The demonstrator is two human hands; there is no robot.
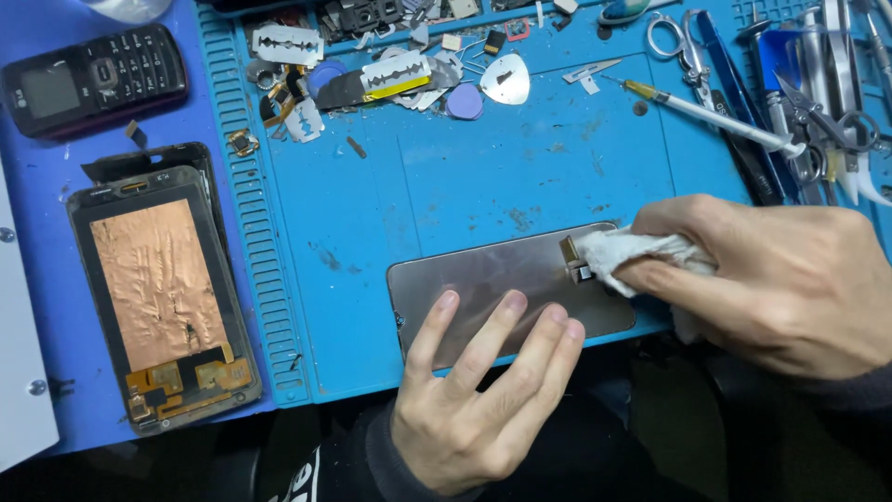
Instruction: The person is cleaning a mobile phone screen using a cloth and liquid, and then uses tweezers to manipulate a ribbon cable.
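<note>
We are looking down at a blue mat point(483, 167). In the lower middle of the frame, a flat grey phone panel point(502, 279) is lying on it. The left hand point(478, 390) is pressing spread fingers flat on the panel. At the lower right, the right hand point(780, 279) is pinching a white cloth point(641, 251) against the panel's right end. At the left, a screen part with copper foil point(158, 279) is lying. An old black phone point(93, 79) is sitting in the upper left. Scissors point(678, 42) are lying in the upper right.
</note>
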